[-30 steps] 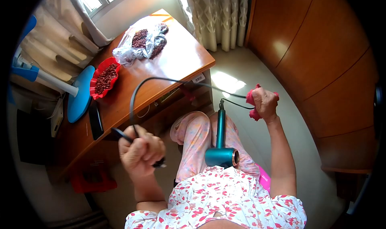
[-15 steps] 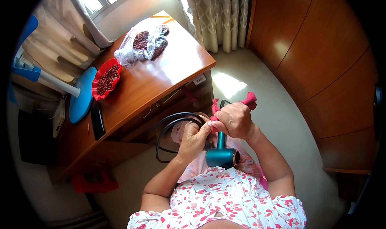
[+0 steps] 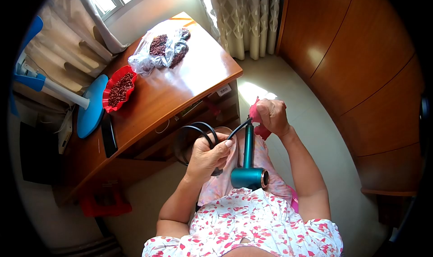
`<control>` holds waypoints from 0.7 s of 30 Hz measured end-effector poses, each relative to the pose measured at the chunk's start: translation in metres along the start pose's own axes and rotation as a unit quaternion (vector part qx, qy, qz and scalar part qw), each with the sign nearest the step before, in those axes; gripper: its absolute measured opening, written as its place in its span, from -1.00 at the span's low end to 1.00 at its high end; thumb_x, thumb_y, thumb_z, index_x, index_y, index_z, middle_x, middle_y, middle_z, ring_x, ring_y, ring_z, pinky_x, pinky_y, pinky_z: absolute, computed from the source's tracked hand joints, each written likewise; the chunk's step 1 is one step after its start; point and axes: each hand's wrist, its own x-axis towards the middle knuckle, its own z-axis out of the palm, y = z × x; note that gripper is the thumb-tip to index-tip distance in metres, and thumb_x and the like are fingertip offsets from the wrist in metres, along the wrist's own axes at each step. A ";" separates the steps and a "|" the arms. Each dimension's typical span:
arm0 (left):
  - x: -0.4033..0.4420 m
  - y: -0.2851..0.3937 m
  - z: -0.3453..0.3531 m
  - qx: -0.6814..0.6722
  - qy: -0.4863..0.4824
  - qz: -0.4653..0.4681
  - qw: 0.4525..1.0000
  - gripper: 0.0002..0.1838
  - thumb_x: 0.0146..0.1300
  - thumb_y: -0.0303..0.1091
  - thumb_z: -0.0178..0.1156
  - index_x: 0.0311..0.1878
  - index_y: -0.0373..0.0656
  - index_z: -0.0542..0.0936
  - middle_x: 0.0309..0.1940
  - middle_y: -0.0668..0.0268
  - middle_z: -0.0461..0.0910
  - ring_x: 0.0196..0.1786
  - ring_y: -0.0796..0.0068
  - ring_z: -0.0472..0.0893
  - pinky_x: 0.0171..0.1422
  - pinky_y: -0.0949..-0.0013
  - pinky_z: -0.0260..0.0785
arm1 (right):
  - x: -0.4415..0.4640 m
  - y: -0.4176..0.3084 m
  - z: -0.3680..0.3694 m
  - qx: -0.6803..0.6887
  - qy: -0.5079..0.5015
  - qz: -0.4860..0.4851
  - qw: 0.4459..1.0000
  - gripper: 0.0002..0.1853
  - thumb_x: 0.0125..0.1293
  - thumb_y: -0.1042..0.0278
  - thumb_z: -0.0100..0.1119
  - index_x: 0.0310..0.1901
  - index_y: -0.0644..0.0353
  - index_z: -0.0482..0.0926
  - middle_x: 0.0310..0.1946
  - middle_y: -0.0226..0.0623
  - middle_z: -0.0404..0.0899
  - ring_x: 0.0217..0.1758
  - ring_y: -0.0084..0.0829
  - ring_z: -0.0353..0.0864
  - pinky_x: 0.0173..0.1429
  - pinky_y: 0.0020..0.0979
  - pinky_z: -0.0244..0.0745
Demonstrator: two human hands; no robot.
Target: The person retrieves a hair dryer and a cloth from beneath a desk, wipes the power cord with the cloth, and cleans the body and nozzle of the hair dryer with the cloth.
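curved glossy brown wooden cabinet (image 3: 347, 45) fills your right side. glossy brown wooden desk (image 3: 205, 74) runs along your left. your pale pastel-patterned trousers (image 3: 273, 166) are under the work. on the desk: round flat blue plastic base (image 3: 90, 117) with a white pole, clear crinkled plastic bag (image 3: 143, 64) with dark red beans, and — nearer the base — scalloped red bowl (image 3: 122, 71) holding more of them. slim black rectangular slab (image 3: 108, 135) lies just below the bowl.

metallic teal hair dryer (image 3: 248, 176) lies on your lap, barrel crosswise near your waist, copper-coloured ring at its right end, handle pointing away from you.

your left hand (image 3: 208, 157) has thumb and index pressed together, pinching the black rubbery cable (image 3: 239, 128); its loops hang around that hand. your right hand (image 3: 273, 115) is curled around bunched pink cloth (image 3: 255, 111), right by the handle's far end — fingertips hidden, can't tell how tightly they press. cable runs from your left hand to the cloth.
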 end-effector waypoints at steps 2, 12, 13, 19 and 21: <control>-0.005 0.004 -0.004 -0.001 0.009 0.007 1.000 -0.88 0.23 -0.41 0.16 -0.27 -0.29 0.53 -0.69 0.49 0.33 -0.71 0.76 0.23 -0.67 0.62 0.07 | -0.007 0.012 0.004 0.009 0.014 0.064 0.998 -0.67 0.36 0.22 -0.10 -0.54 0.17 0.43 -0.67 -0.13 0.42 -0.61 -0.08 0.45 -0.51 -0.20 0.34; -0.051 0.033 -0.013 0.020 0.034 0.090 0.995 -0.85 0.23 -0.46 0.11 -0.25 -0.39 0.51 -0.72 0.45 0.30 -0.73 0.76 0.20 -0.68 0.63 0.04 | -0.038 0.062 0.025 0.011 0.054 0.233 0.971 -0.64 0.41 0.17 -0.24 -0.40 0.21 0.46 -0.54 -0.09 0.50 -0.46 -0.05 0.52 -0.35 -0.19 0.40; -0.055 0.035 -0.013 0.014 0.035 0.094 0.995 -0.85 0.23 -0.47 0.11 -0.25 -0.40 0.51 -0.73 0.45 0.29 -0.73 0.75 0.20 -0.68 0.63 0.03 | -0.041 0.064 0.027 0.011 0.054 0.231 0.971 -0.64 0.41 0.17 -0.24 -0.40 0.21 0.46 -0.54 -0.09 0.50 -0.46 -0.05 0.52 -0.35 -0.19 0.40; -0.081 0.050 -0.018 -0.012 0.050 0.120 0.991 -0.82 0.20 -0.50 0.13 -0.21 -0.47 0.50 -0.69 0.43 0.33 -0.71 0.75 0.23 -0.65 0.64 0.04 | -0.043 0.068 0.038 -0.034 0.058 0.199 0.978 -0.60 0.42 0.13 -0.26 -0.42 0.23 0.45 -0.56 -0.12 0.51 -0.47 -0.10 0.53 -0.33 -0.22 0.43; -0.089 0.054 -0.023 -0.023 0.048 0.135 0.989 -0.82 0.21 -0.50 0.11 -0.21 -0.47 0.50 -0.70 0.41 0.34 -0.71 0.75 0.22 -0.65 0.63 0.05 | -0.044 0.068 0.043 0.052 0.087 0.265 0.959 -0.57 0.43 0.08 -0.27 -0.42 0.24 0.45 -0.55 -0.18 0.51 -0.48 -0.20 0.52 -0.33 -0.27 0.41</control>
